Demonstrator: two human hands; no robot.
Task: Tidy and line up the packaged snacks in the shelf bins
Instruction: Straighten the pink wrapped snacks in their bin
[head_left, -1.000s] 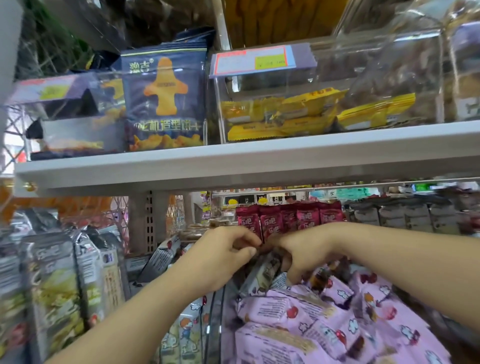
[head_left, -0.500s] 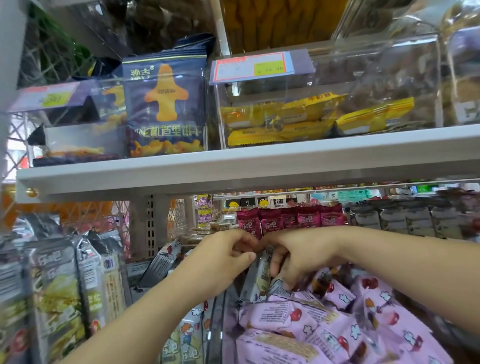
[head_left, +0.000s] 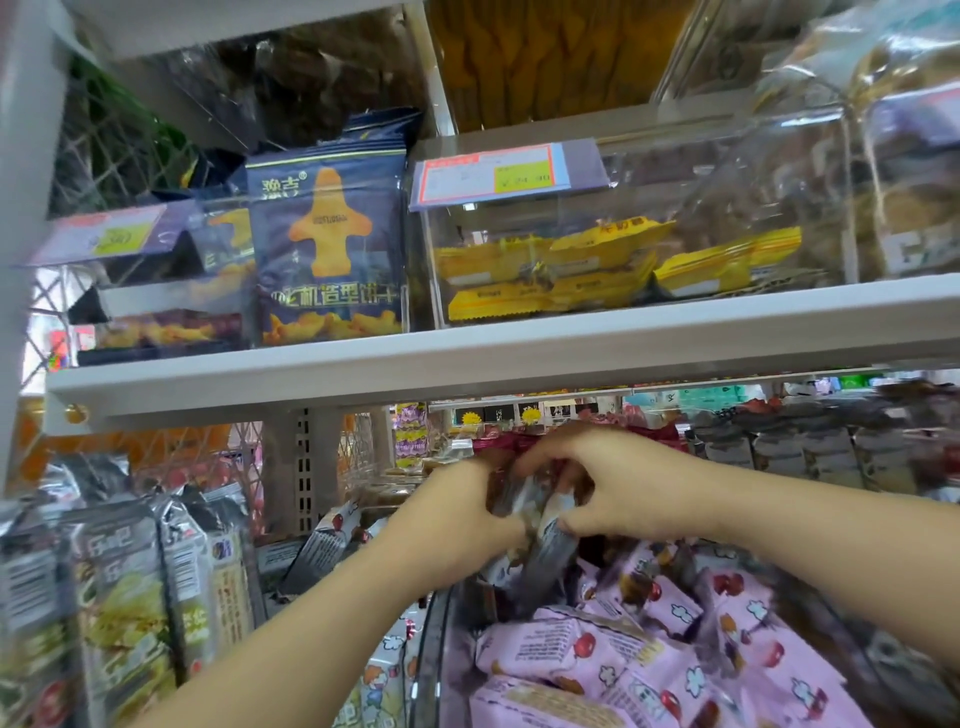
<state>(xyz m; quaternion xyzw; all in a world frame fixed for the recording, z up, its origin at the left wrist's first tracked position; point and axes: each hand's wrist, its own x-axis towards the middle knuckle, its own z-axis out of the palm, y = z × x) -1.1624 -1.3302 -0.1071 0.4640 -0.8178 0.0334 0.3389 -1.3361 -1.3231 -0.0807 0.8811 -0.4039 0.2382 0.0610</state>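
Both hands meet under the white shelf, at the back of a clear bin (head_left: 434, 654) heaped with pink snack packets (head_left: 561, 657). My left hand (head_left: 457, 525) and my right hand (head_left: 618, 483) together grip a small bunch of silvery-grey snack packets (head_left: 545, 545), held upright between the fingers just above the pink heap. The packets are blurred and partly hidden by my fingers. A row of dark red packets (head_left: 511, 441) stands right behind my hands.
The white shelf board (head_left: 467, 364) hangs close above my hands. On it stand a navy biscuit bag (head_left: 327, 254) and a clear bin of yellow packets (head_left: 597, 260). Silver-grey upright packs (head_left: 130, 587) fill the bin at left, and grey packs (head_left: 810, 457) line the back right.
My hands have closed on a bunch of grey packets and lifted it out of the pink heap. The camera has tilted a little upward.
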